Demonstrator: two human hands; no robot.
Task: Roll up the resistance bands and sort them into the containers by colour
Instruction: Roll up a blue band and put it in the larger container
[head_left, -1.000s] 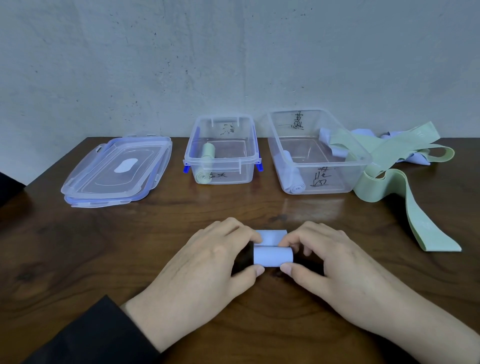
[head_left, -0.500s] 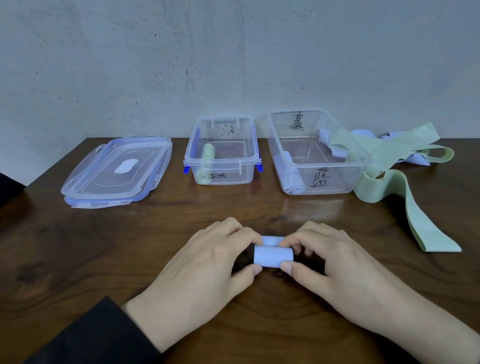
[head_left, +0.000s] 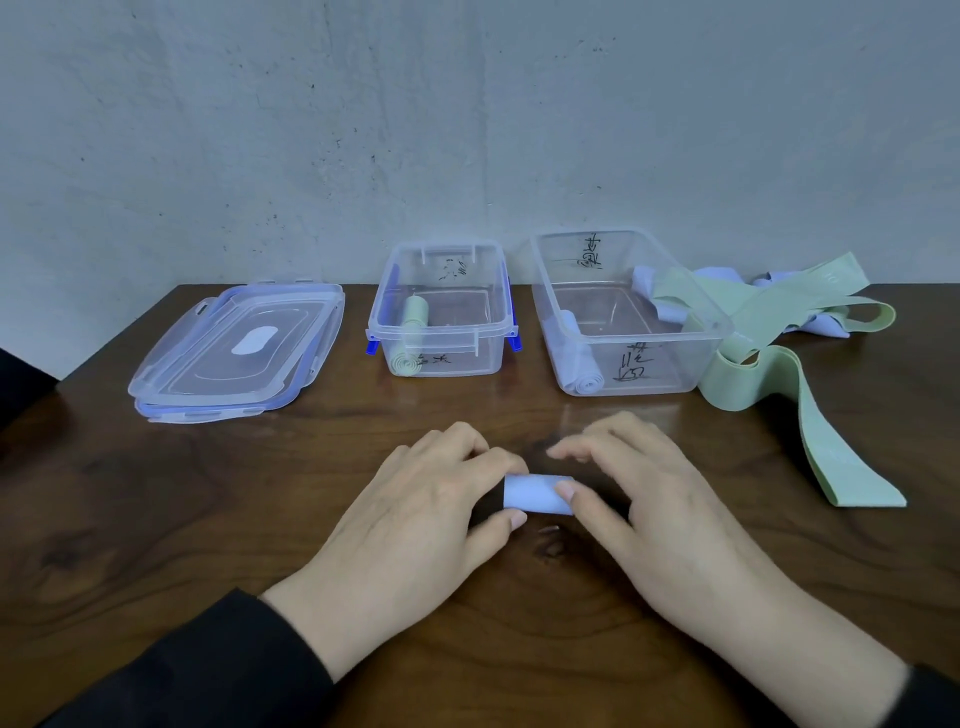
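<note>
1. Resistance bands are the job here: a loose heap of green and pale blue bands (head_left: 779, 312) lies on the worktop (head_left: 156, 519) just right of the larger clear container (head_left: 701, 332), with one green band trailing toward the near edge. Part of the heap drapes against that container's right wall, so pulling a band out carelessly could probably drag or tip the box.
2. That larger container already holds one blue roll (head_left: 579, 358) along its left side; it looks like the right destination for the roll in hand. The smaller container (head_left: 441, 332), well apart to its left, holds a green roll (head_left: 410, 338); dropping blue there would spoil the sort.
3. Two stacked lids (head_left: 234, 353) lie far left, out of the path. Nothing stands between the hands and either box.
4. The left hand (head_left: 415, 519) grips the rolled blue band (head_left: 535, 493) at its left end, thumb beneath and fingers curled over; the roll sits low at the worktop, centre front.
5. The right hand (head_left: 649, 499) touches the roll's right end with its thumb, while the other fingers are raised and spread loosely, so its grip is light at best.
6. Main risk: with only one end firmly held, the springy roll could uncoil or telescope when lifted.
</note>
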